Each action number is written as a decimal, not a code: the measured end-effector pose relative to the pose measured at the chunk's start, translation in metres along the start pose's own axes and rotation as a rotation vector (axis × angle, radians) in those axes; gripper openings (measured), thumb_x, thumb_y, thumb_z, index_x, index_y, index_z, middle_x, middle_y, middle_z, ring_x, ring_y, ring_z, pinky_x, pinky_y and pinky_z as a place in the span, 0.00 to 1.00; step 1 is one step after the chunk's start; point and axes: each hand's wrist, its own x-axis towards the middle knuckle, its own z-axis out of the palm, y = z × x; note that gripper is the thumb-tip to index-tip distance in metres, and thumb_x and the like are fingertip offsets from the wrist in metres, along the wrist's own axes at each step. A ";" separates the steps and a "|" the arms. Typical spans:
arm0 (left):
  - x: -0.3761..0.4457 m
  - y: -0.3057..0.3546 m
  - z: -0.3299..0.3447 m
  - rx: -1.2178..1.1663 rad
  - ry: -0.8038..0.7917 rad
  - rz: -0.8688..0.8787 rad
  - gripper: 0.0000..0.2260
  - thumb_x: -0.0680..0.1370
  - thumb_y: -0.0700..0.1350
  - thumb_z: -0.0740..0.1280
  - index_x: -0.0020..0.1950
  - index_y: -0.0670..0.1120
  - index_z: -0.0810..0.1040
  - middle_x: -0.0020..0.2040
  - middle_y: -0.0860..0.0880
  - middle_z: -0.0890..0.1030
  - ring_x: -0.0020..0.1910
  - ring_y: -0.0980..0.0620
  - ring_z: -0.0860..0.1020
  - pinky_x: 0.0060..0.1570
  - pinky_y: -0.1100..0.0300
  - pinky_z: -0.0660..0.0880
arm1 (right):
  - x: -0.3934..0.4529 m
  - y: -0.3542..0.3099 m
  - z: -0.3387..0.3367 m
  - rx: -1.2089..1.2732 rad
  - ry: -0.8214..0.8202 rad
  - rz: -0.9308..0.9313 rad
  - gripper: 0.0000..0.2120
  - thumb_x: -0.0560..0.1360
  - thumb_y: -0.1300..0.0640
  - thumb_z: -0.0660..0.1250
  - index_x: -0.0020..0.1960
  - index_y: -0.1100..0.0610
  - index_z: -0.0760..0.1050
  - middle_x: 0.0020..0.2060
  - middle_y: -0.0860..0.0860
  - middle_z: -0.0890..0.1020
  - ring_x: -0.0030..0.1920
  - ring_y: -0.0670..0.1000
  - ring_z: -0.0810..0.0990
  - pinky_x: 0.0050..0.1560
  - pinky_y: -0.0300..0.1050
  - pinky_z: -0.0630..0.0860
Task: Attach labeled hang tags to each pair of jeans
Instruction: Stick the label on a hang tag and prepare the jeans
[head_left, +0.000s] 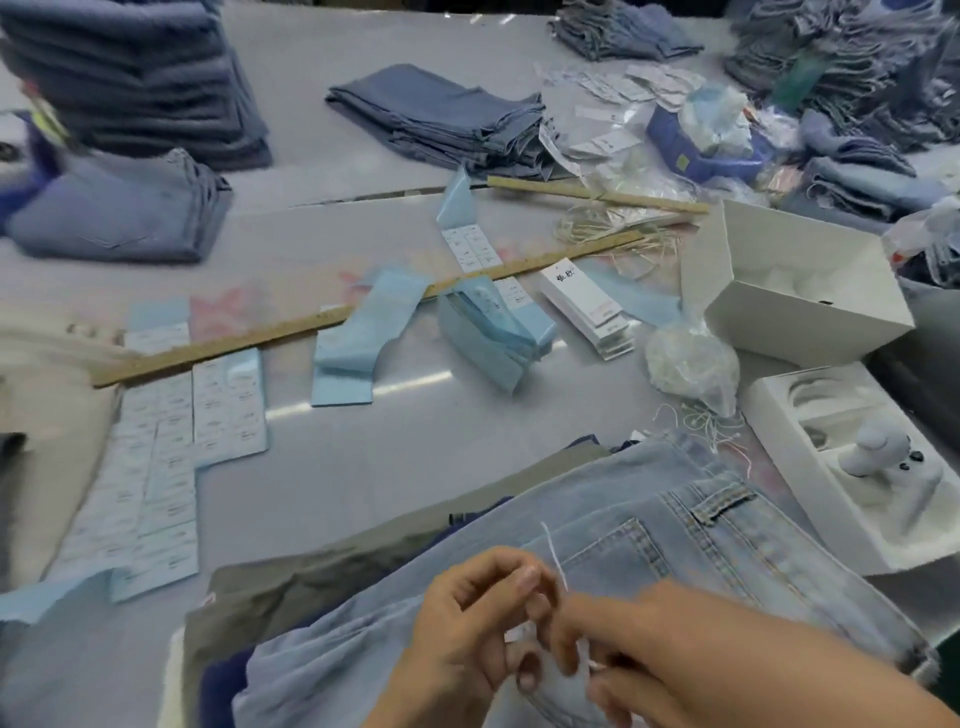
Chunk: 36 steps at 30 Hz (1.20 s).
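Surface: a pale grey worktable (363, 467) crowded with garment-finishing supplies; stacks of folded blue denim (135, 83) stand far beyond the grip.
Task thing: a pair of light-blue washed jeans (649, 525) lies right under the hands, back pocket and belt loop just past the fingertips.
String: a thin white cord (553, 553) rises from the pinch; a small white scrap between the fingers may be a tag, too blurred to be sure.
Tag supply: a fanned pile of white card hang tags (587, 306) sits well beyond the grip, near a long wooden ruler (363, 312); sheets of small printed labels on pale blue backing (156, 467) lie off to the left of it.
Step in hand: likely threading or knotting the cord at the jeans.
Doing it well: keep the cord taut, hold the loose end short, pull the knot snug without puckering the denim.
Left hand (467, 639): fingers curled, thumb and fingertips closed on the cord.
Right hand (670, 654): reaches in from the lower right, fingers meeting the left's; motion blur hides whether it is pinching anything.
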 end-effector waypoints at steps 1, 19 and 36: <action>0.000 0.002 -0.003 -0.036 -0.009 -0.014 0.23 0.60 0.57 0.85 0.46 0.44 0.85 0.42 0.37 0.83 0.31 0.44 0.79 0.22 0.61 0.72 | 0.005 0.000 0.001 -0.017 -0.016 -0.001 0.14 0.82 0.55 0.59 0.60 0.37 0.63 0.49 0.40 0.76 0.41 0.40 0.72 0.43 0.32 0.69; 0.002 -0.002 -0.019 0.578 -0.180 0.106 0.08 0.78 0.52 0.73 0.47 0.48 0.85 0.35 0.50 0.83 0.32 0.52 0.78 0.38 0.59 0.76 | 0.004 0.028 -0.033 0.011 0.118 -0.030 0.07 0.83 0.55 0.61 0.54 0.42 0.73 0.41 0.36 0.82 0.42 0.40 0.77 0.42 0.30 0.68; 0.002 0.007 -0.036 1.099 0.056 0.494 0.17 0.80 0.40 0.58 0.58 0.64 0.66 0.40 0.57 0.79 0.33 0.56 0.75 0.35 0.65 0.73 | 0.031 0.046 0.011 -0.337 0.696 -0.097 0.31 0.72 0.46 0.74 0.73 0.50 0.72 0.72 0.47 0.73 0.73 0.50 0.71 0.74 0.53 0.66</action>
